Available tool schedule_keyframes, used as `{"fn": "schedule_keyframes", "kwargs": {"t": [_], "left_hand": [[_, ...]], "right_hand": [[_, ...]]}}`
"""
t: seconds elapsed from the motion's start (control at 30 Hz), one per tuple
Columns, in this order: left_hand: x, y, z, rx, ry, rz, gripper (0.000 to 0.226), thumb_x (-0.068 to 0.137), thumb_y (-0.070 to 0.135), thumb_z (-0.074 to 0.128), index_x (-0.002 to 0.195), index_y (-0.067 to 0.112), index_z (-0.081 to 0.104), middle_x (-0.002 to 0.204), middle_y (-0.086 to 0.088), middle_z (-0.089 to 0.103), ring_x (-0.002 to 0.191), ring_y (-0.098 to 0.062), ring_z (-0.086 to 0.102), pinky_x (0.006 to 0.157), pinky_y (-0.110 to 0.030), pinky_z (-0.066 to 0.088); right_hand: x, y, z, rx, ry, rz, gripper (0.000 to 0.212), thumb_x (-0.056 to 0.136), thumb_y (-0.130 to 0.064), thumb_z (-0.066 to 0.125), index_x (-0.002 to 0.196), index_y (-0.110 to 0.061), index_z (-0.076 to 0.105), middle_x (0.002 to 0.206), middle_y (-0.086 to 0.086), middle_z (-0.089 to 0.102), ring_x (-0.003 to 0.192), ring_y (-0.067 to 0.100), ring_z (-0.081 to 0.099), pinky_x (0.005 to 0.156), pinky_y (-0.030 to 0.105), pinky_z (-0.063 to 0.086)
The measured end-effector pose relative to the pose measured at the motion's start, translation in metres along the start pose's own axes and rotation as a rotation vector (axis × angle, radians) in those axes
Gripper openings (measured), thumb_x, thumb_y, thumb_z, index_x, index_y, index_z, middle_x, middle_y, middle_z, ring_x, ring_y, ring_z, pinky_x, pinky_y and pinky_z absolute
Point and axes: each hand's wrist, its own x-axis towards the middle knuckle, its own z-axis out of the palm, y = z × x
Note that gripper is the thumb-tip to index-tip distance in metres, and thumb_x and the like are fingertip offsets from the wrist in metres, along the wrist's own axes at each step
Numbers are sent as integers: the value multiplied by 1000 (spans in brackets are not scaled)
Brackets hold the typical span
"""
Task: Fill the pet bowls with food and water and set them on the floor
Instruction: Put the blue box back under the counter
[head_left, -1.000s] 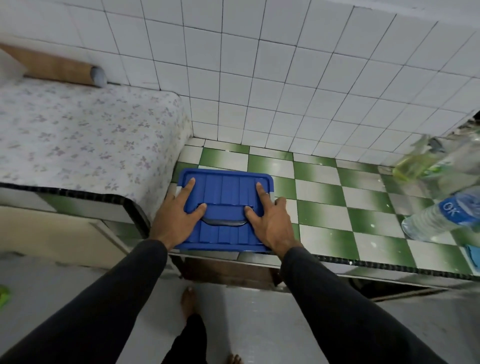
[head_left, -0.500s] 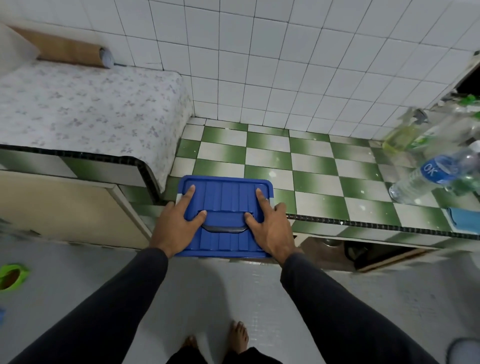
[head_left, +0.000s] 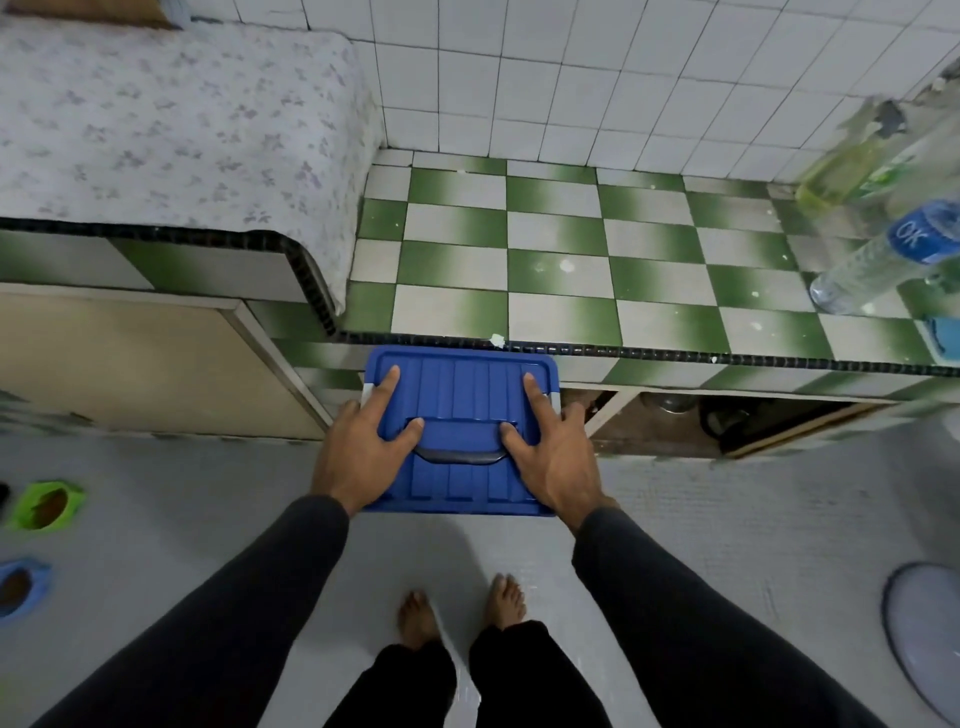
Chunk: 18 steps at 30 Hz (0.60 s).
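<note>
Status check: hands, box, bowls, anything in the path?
Left hand and right hand grip blue lidded box, off the counter. Green bowl, blue bowl on floor, left. Path open.

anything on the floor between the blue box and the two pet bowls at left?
Nothing visible. Both hands, left and right, hold the blue box in front of the counter edge. The floor toward the green bowl and blue bowl looks bare.

Single head-worn wide-angle view, looking steeply down past worktop (head_left: 571, 270) edge onto floor (head_left: 208, 519); hands close below lens.
</note>
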Motion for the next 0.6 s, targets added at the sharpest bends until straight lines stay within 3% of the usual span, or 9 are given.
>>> {"fn": "schedule_keyframes", "kwargs": {"t": [0.2, 0.37, 0.47, 0.6], "left_hand": [[-7, -20, 30, 11, -14, -14, 77, 95, 60, 58, 158, 57, 14, 122, -1, 48, 112, -21, 53, 98, -37, 49], [-1, -42, 66, 31, -37, -23, 79, 95, 59, 60, 157, 59, 11, 130, -5, 50, 119, -24, 52, 101, -38, 46], [7, -60, 93, 42, -41, -42, 79, 95, 60, 59, 156, 63, 9, 131, -7, 49, 124, -29, 52, 100, -38, 44], [25, -91, 132, 62, -54, -53, 80, 93, 64, 56, 154, 66, 5, 112, 2, 41, 107, -28, 55, 89, -37, 46]], "right_hand": [[4, 30, 34, 26, -4, 3, 80, 90, -71, 50, 145, -68, -8, 112, -4, 24, 94, 17, 49, 90, 41, 57], [15, 62, 63, 34, -8, -28, 80, 90, -71, 49, 144, -70, -11, 108, -11, 14, 93, 13, 44, 85, 38, 57], [28, 82, 86, 23, -21, -24, 81, 91, -70, 49, 146, -67, -10, 119, -4, 24, 93, 14, 45, 87, 41, 58], [53, 108, 123, -4, -30, -13, 80, 92, -69, 48, 148, -65, -9, 122, 4, 34, 94, 20, 53, 87, 43, 57]]}}
